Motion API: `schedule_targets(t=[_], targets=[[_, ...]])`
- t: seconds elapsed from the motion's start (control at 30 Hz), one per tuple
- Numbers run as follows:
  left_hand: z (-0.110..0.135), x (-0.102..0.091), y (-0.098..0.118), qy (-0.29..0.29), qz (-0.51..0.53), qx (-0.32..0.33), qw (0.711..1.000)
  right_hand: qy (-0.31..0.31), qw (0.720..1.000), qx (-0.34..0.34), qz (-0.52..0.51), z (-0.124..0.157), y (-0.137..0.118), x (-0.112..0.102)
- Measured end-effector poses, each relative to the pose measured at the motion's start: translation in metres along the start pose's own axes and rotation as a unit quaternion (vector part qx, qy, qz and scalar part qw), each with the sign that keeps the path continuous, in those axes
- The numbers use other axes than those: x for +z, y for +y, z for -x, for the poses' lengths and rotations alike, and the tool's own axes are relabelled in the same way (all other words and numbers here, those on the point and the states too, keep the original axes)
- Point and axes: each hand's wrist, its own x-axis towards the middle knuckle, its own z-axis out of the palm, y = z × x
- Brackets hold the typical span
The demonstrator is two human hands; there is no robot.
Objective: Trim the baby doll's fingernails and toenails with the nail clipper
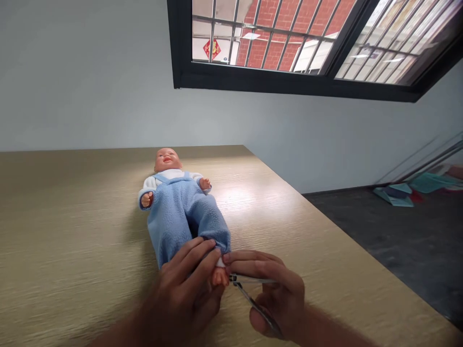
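A baby doll [181, 207] in blue fleece dungarees and a white shirt lies on its back on the wooden table [72, 241], head away from me. My left hand [188, 289] is wrapped around the doll's foot [220, 276] at the trouser cuff. My right hand [275, 294] grips a metal nail clipper [249, 294], whose jaws sit at the toes of that foot.
The table's right edge runs diagonally from the far wall to the near right; beyond it lies dark floor [398, 241]. Teal folded items [398, 195] lie on the floor by the wall. A barred window [289, 38] is above.
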Motion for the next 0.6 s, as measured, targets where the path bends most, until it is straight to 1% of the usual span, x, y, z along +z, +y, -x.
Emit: schedule_targets(t=[0.07,0.13,0.23,0.3,0.37,0.47,0.6], targets=[[-0.003,-0.001,-0.003,-0.015,-0.039,0.003,0.999,0.023,1.0,0.019,-0.005,0.008,0.008,0.003],[-0.006,-0.001,-0.005,-0.032,-0.061,-0.008,0.998,0.043,0.998,0.045,-0.004,0.013,0.014,0.005],[-0.01,-0.002,-0.004,-0.067,-0.053,-0.04,0.996,0.06,0.994,0.087,0.001,0.013,0.017,0.007],[-0.013,-0.004,-0.001,-0.083,-0.038,-0.061,0.994,0.065,0.993,0.096,-0.003,0.011,0.016,0.006],[-0.018,-0.007,-0.001,-0.094,-0.022,-0.064,0.993,0.055,0.994,0.097,-0.013,0.009,0.014,0.005],[-0.032,-0.016,-0.006,-0.131,-0.012,-0.025,0.991,0.04,0.993,0.109,-0.025,0.009,0.014,0.002],[-0.054,-0.027,-0.024,-0.216,-0.036,0.049,0.975,0.051,0.986,0.156,-0.042,0.008,0.017,0.0]])
